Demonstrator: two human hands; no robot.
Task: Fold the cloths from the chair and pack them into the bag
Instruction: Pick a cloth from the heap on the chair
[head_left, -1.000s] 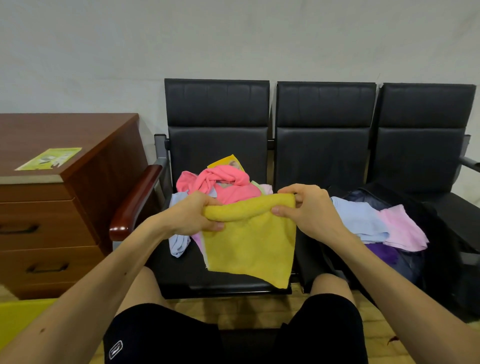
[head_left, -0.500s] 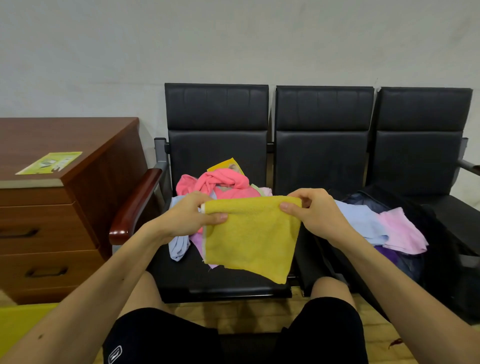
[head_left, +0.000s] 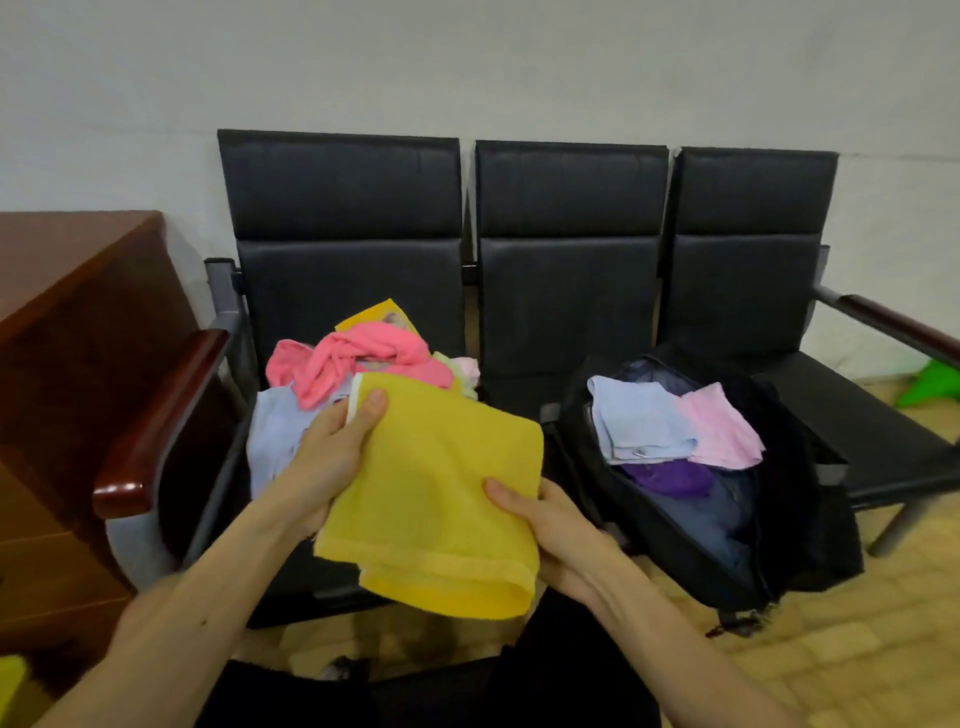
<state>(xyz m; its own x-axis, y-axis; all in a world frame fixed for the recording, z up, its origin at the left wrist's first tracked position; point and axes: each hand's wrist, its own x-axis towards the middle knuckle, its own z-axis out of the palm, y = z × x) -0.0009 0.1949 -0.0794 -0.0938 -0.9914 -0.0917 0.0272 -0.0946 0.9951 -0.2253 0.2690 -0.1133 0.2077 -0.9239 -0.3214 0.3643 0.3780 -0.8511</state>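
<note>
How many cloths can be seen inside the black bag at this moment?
3: a light blue cloth at the upper left, a pink cloth to its right, and a purple cloth below them. Others may be hidden underneath.

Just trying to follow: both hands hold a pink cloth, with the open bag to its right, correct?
Not pink: the head view shows the left hand and right hand holding a yellow cloth. The open bag is indeed to its right.
</note>
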